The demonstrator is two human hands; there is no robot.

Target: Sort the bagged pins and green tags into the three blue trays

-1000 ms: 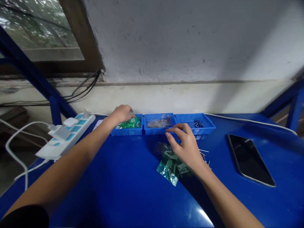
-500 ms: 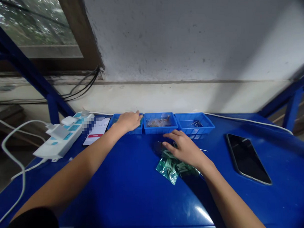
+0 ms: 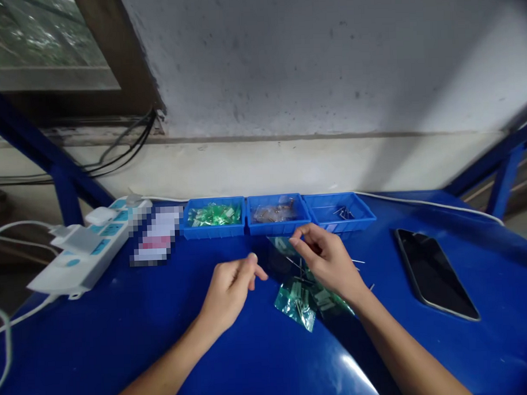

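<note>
My right hand [image 3: 328, 261] is closed, thumb and forefinger pinching the edge of a clear, green-tinted plastic packet [image 3: 279, 253]. Thin metal pins [image 3: 301, 272] lie just beneath it on the blue table. In front of my right hand are green-printed clear packets [image 3: 295, 303] with slim metal pieces inside; some are partly covered by the hand. To the left, my left hand [image 3: 230, 288] hovers over the table with curled fingers, the thumb pressed near the forefinger. Whether anything small sits between them I cannot make out.
Three blue bins line the wall: one with green packets [image 3: 214, 215], one with clear bags [image 3: 272, 212], one with a few metal pins [image 3: 342, 212]. A black phone [image 3: 437, 275] lies right. A white power strip [image 3: 90, 244] and blurred-out phone [image 3: 156, 236] are left.
My left hand has drawn back from the left bin toward me, uncovering its green packets. My right hand has curled into a pinch, and the clear packet at its fingertips is now raised.
</note>
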